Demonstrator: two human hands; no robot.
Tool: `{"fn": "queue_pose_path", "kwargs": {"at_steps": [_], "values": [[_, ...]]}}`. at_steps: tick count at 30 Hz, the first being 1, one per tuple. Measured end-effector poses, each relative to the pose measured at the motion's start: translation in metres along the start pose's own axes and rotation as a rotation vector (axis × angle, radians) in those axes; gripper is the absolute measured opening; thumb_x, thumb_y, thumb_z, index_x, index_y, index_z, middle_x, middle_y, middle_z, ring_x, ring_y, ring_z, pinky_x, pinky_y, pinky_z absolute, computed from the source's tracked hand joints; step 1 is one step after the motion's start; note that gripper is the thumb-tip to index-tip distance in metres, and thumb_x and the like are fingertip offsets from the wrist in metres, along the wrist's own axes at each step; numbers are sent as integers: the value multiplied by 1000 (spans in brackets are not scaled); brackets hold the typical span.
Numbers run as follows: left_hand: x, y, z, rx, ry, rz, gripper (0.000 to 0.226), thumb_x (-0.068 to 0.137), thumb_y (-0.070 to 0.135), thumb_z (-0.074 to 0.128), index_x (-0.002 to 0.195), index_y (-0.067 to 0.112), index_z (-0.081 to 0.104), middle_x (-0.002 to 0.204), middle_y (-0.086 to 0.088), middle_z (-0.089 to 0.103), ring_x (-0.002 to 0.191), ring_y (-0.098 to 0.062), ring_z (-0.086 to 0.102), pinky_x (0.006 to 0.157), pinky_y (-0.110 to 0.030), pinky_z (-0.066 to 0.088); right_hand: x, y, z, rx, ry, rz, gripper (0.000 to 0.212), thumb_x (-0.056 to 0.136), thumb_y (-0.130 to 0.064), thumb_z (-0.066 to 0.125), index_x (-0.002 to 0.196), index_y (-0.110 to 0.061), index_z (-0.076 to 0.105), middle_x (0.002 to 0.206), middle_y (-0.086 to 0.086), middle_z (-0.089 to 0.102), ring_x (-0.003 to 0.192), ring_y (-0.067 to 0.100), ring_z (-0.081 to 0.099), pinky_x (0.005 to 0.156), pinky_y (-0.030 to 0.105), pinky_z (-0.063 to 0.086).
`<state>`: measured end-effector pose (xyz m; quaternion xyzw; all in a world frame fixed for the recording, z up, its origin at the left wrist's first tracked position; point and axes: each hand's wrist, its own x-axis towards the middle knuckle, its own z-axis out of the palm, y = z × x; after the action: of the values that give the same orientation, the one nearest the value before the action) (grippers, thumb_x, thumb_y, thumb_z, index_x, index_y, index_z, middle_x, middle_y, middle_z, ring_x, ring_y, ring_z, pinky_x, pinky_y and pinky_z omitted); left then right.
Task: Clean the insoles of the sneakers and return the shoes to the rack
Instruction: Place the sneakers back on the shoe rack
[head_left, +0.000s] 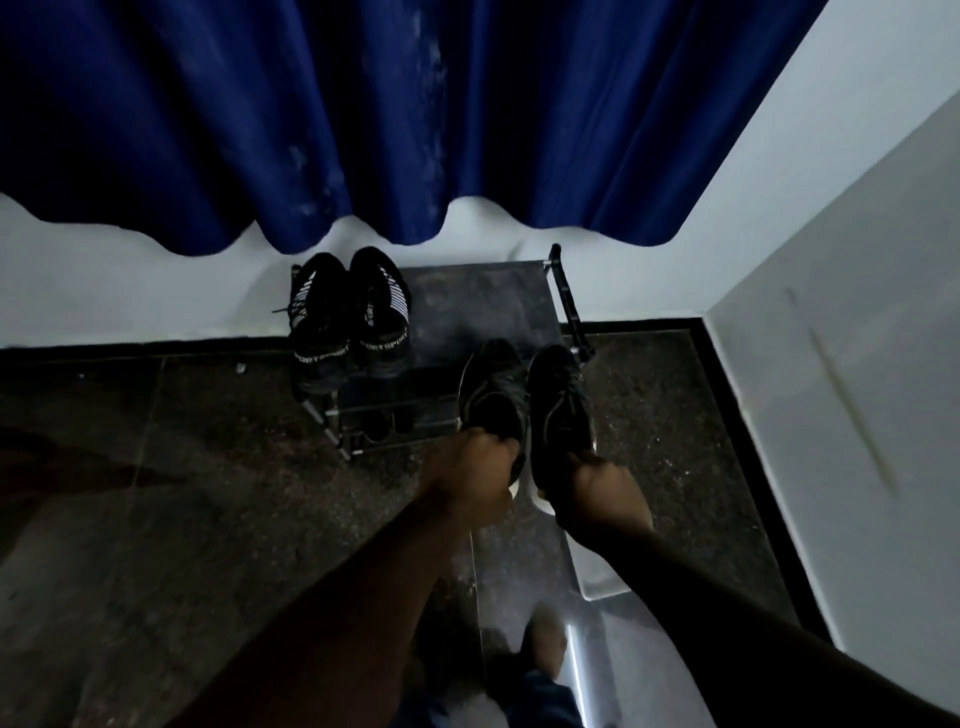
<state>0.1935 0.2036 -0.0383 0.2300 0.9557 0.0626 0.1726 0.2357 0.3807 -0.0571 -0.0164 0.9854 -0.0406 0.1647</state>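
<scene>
Left grip (470, 467): fingers curled over the heel end of the left sneaker (493, 397), grasping it. Right grip (605, 491): same hold on the heel end of the right sneaker (561, 410), fingers wrapped round the collar. Both forearms reach forward from the bottom edge of view.

Sneakers: both black, side by side with a thin gap between them, toes pointing toward the back wall. A pale bit of sole shows beneath the heels, just under the grips. Toes lie over the front right corner of the rack's top shelf; heels overhang its front edge. Cannot tell whether the soles rest on the shelf or hang just above it. Shoe openings are covered by the grips, so the insoles are hidden.

Rack (483, 306): low, with a dark mottled top shelf and a metal-tube frame. It stands on the dark speckled floor (208, 467) against the white wall (857, 364). Lower tier: dark shapes, too dim to identify.

Left side of the top shelf: striped pair (348, 322), black with white stripes and "SPORT" lettering on the near bands, well apart from the held sneakers.

Black skirting (130, 345) runs along the wall base. Blue curtain (363, 104) hangs above the rack, its hem ending just short of the striped pair.
</scene>
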Motion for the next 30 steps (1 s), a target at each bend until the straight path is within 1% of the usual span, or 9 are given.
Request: {"fn": "queue_pose_path", "kwargs": {"at_steps": [2,5,7,10,16,20,22,25,30], "values": [[2,-3,-20,22,50,14,29,92,28,63,120,22,61,118,-5,67,112,-27,63,83,-37,50,5,-4,-16,7,48,-5,36,93,-48,59,114,-18,63,109,10,70,88,38,71,67,36,49],[10,-13,-43,21,86,8,32,92,36,63,120,22,62,119,-5,68,111,-29,65,83,-37,52,18,-12,-39,22,94,-17,35,94,-46,56,113,-18,64,108,11,71,87,39,70,65,37,48],[17,-19,-52,13,113,-15,29,92,34,62,118,22,62,118,-6,68,109,-31,65,83,-39,53,32,-15,-49,20,112,-33,33,94,-43,57,114,-18,65,109,12,70,88,40,70,65,37,47],[38,-26,-56,23,121,-62,29,89,23,61,118,23,61,117,-7,68,110,-32,64,84,-40,53,62,-13,-59,41,134,-64,29,92,-36,60,114,-17,64,110,14,69,91,42,69,68,40,50],[97,-42,-36,21,139,-168,30,91,20,60,121,22,60,120,-6,68,112,-30,64,83,-39,53,144,6,-47,60,89,-105,32,92,-28,60,122,-17,63,113,16,69,97,42,69,74,43,54],[143,-53,-17,41,138,-227,32,93,22,58,125,24,60,122,-6,67,114,-31,62,82,-39,52,193,30,-33,62,75,-149,38,95,-33,58,129,-15,62,121,19,67,100,44,67,75,42,52],[163,-59,-9,69,142,-253,30,94,25,58,124,24,61,121,-5,67,112,-29,63,81,-39,53,213,41,-28,54,60,-155,42,94,-34,62,132,-16,61,125,17,65,103,43,67,78,42,52],[192,-63,2,81,150,-306,29,98,31,54,125,26,61,123,-3,66,111,-27,65,80,-38,54,242,57,-20,16,-3,-159,58,87,-34,72,141,-22,54,132,13,63,104,41,67,78,41,52],[216,-61,13,131,77,-321,37,98,17,50,132,26,59,126,-4,66,114,-28,65,83,-37,54,267,67,-7,55,-56,-152,54,87,-33,74,137,-21,56,129,14,65,105,41,67,81,43,55]]}}
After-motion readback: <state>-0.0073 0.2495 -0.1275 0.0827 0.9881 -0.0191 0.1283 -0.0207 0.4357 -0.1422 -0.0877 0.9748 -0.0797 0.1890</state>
